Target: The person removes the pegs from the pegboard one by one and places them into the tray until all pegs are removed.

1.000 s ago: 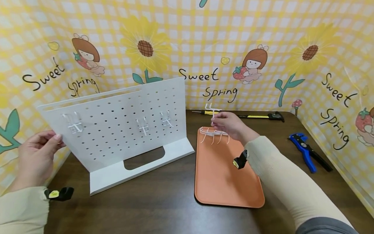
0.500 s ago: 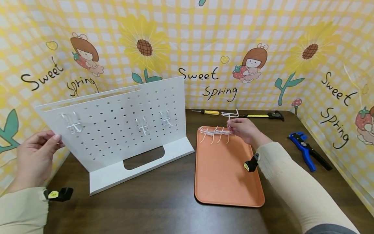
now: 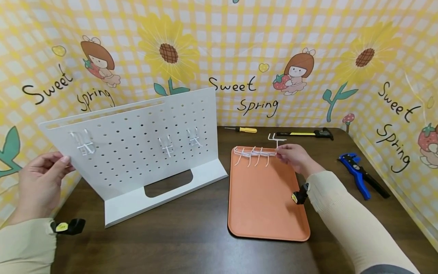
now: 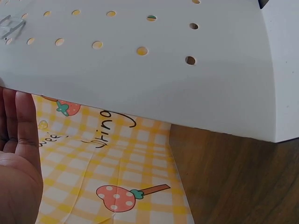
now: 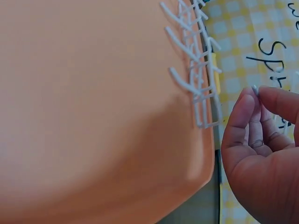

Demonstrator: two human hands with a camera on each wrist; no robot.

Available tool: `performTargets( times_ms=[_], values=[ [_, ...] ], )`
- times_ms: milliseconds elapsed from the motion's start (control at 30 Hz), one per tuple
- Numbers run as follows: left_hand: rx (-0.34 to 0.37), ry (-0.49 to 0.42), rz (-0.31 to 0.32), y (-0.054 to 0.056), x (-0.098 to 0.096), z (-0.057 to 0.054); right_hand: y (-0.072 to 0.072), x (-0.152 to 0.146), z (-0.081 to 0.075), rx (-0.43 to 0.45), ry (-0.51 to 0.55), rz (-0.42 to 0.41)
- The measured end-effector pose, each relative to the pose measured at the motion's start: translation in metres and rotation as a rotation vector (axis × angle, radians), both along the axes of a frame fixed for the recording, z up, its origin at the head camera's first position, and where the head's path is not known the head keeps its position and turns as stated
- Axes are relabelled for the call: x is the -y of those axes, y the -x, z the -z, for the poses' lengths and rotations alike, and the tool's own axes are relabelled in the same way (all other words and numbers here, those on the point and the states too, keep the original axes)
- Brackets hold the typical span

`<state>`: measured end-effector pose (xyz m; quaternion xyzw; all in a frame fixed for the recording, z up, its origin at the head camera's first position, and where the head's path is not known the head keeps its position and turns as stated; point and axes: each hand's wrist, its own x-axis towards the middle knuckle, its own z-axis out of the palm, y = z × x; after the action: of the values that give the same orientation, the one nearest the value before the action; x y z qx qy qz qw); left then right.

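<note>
My left hand point(image 3: 42, 180) pinches the left edge of a white pegboard point(image 3: 119, 158), which stands on its base at the left. Three white wire hooks hang on the board: one hook point(image 3: 86, 146) near the left edge, another hook point(image 3: 167, 147) right of the middle, a third hook point(image 3: 195, 140) further right. Over the far right corner of an orange tray point(image 3: 263, 201), my right hand point(image 3: 295, 156) holds a white pegboard hook point(image 3: 277, 140) by its stem between thumb and fingers, prongs up. Several similar hooks point(image 5: 198, 84) lie lined up along the tray's far edge.
Behind the tray lie a yellow-handled screwdriver point(image 3: 245, 130) and a black and yellow caliper-like tool point(image 3: 304, 134). Blue and black wire strippers point(image 3: 357, 175) lie at the right. A yellow checked cloth point(image 3: 232, 49) surrounds the dark wooden table point(image 3: 164, 243).
My right hand has moved to the right and slightly down with the hook, from over the tray's far edge to its far right corner. My left hand keeps its grip on the board.
</note>
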<state>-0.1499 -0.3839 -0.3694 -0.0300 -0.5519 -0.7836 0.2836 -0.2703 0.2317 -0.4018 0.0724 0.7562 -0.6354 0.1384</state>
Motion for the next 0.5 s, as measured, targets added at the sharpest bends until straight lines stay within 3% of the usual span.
performTargets(
  times_ms=[500],
  values=[
    [-0.013, -0.009, 0.000, -0.001, -0.002, -0.001, 0.000, 0.001, 0.023, 0.114, 0.005, 0.058]
  ],
)
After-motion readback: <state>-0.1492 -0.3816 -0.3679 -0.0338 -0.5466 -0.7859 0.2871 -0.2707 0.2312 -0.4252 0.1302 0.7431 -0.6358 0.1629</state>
